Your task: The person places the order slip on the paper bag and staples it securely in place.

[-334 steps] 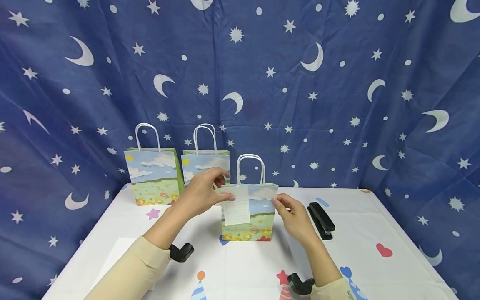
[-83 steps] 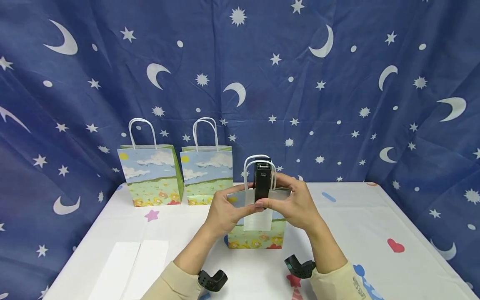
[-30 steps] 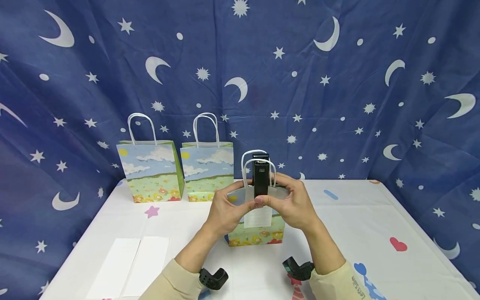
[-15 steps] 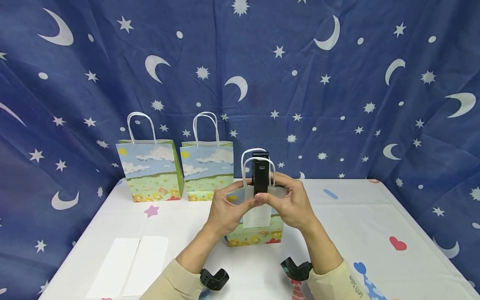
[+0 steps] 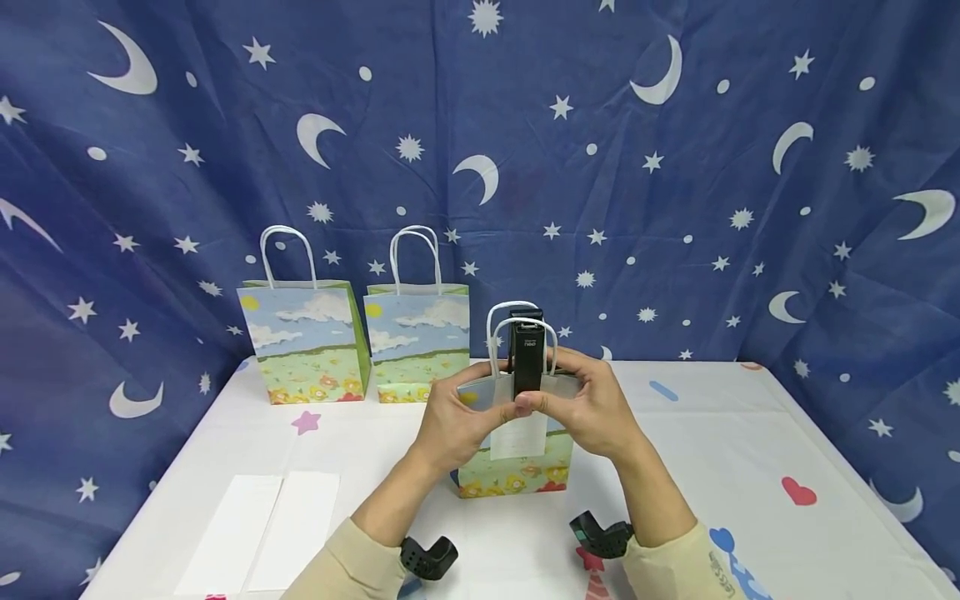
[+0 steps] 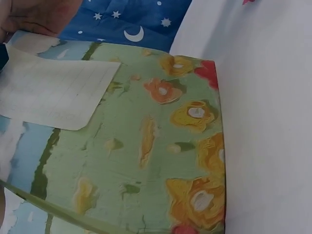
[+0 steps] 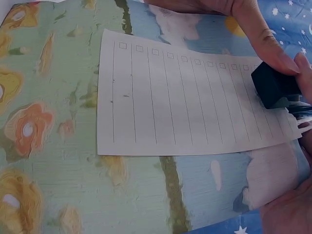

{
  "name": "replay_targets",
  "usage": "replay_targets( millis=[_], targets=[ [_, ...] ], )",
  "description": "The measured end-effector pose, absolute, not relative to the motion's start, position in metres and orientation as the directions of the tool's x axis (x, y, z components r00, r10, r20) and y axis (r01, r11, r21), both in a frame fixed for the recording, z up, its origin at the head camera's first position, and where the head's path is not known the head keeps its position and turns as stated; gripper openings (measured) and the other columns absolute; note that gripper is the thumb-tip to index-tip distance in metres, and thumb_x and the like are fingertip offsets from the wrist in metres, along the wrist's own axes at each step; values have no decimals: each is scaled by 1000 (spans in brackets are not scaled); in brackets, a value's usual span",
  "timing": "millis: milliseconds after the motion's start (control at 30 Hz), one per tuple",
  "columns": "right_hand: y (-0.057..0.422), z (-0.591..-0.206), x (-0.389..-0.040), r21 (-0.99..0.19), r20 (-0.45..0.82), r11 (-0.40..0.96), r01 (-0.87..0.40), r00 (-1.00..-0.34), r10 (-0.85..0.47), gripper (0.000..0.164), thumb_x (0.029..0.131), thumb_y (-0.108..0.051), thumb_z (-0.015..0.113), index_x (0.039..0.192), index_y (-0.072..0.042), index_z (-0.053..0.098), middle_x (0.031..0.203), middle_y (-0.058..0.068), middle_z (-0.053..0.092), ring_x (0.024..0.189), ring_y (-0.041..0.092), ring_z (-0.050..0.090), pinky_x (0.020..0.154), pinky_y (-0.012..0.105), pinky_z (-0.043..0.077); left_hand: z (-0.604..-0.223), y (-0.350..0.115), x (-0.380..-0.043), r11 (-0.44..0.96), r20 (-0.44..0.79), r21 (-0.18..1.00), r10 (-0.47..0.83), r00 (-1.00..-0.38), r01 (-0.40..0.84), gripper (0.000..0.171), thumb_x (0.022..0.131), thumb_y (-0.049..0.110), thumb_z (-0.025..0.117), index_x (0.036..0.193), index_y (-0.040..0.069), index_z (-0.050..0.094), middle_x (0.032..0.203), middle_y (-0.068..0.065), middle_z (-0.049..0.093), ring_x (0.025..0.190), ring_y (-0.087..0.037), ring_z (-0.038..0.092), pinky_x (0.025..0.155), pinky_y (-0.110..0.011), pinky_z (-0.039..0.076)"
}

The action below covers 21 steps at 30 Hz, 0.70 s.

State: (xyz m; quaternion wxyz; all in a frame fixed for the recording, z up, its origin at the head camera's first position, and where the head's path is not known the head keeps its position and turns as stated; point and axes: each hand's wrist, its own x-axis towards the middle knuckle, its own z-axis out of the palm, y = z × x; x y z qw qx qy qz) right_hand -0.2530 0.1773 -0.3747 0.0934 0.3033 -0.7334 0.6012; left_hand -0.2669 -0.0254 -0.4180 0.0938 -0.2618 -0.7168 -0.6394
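Note:
A small paper gift bag (image 5: 513, 479) with a sky-and-flowers print stands in front of me, its white handles raised. Against its front hangs a white paper slip (image 5: 519, 437); the right wrist view shows lines and small checkboxes on the slip (image 7: 165, 107). A black stapler (image 5: 528, 358) stands upright between the handles, its nose over the slip's top end at the bag's rim. My left hand (image 5: 453, 425) and right hand (image 5: 592, 408) grip the stapler from both sides, thumbs meeting at its front, other fingers mostly hidden behind the bag.
Two matching gift bags, one at the far left (image 5: 307, 346) and one beside it (image 5: 417, 346), stand at the table's back edge. White paper sheets (image 5: 292, 533) lie at the front left. A blue moon-and-star curtain (image 5: 637, 208) hangs behind the white table (image 5: 712, 467).
Since the oldest frame, the stapler has gone from the table's right side into both hands at the bag's rim, and the slip sits more centrally. Over the last second the hands barely move.

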Motion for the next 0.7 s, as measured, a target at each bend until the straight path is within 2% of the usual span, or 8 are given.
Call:
replay_targets(
  millis=[33, 133, 167, 267, 367, 633, 667, 700],
  targets=[
    [178, -374, -253, -828, 497, 93, -553, -800, -336, 46, 83, 3, 83, 127, 0, 70, 127, 19, 71, 105, 18, 74, 84, 34, 63, -418, -26, -267, 45, 463, 870, 260, -847, 490, 47, 83, 23, 89, 128, 26, 73, 117, -1, 78, 57, 1, 50, 58, -24, 51],
    [178, -375, -253, -827, 493, 97, -553, -798, -345, 46, 84, 3, 83, 128, 0, 70, 127, 19, 71, 105, 18, 75, 85, 35, 63, -417, -29, -268, 51, 446, 878, 273, -852, 476, 50, 82, 24, 90, 129, 28, 72, 111, -1, 80, 53, -3, 40, 53, -25, 45],
    [179, -374, -252, -826, 492, 102, -554, -799, -346, 47, 83, 3, 83, 128, 0, 70, 127, 19, 71, 104, 18, 75, 85, 35, 63, -417, -29, -269, 56, 436, 882, 279, -856, 467, 51, 82, 25, 91, 129, 29, 72, 112, 0, 79, 55, -3, 43, 56, -25, 46],
    [179, -374, -252, -826, 481, 129, -549, -806, -345, 49, 83, 1, 84, 129, -2, 70, 127, 18, 72, 102, 18, 75, 85, 34, 63, -416, -32, -269, 77, 400, 895, 298, -867, 440, 54, 81, 30, 91, 130, 33, 71, 132, 8, 71, 98, -5, 63, 80, -32, 54],
    [179, -373, -252, -825, 471, 158, -543, -814, -341, 49, 82, -1, 86, 129, -4, 70, 125, 17, 73, 99, 18, 76, 84, 34, 63, -414, -35, -270, 98, 363, 906, 322, -874, 413, 57, 79, 34, 92, 130, 36, 70, 141, 12, 65, 136, -13, 54, 103, -46, 50],
    [183, -371, -249, -815, 423, 274, -512, -846, -324, 51, 80, -8, 89, 128, -9, 71, 117, 11, 75, 96, 17, 76, 84, 34, 62, -412, -43, -273, 173, 297, 907, 380, -876, 383, 63, 78, 48, 89, 136, 42, 64, 147, 8, 60, 145, -21, 48, 107, -50, 51],
    [184, -370, -249, -813, 415, 288, -506, -851, -322, 52, 79, -9, 90, 128, -10, 71, 117, 10, 75, 96, 17, 75, 84, 34, 62, -412, -44, -273, 179, 296, 905, 388, -873, 386, 62, 80, 49, 87, 137, 42, 64, 148, 8, 59, 144, -20, 49, 107, -49, 51],
    [184, -370, -248, -808, 412, 305, -505, -853, -321, 53, 79, -10, 91, 127, -12, 71, 117, 8, 75, 95, 18, 75, 83, 34, 62, -413, -46, -273, 178, 298, 903, 397, -868, 391, 59, 83, 50, 85, 138, 41, 64, 150, 6, 59, 130, -19, 60, 103, -47, 53]
  ],
)
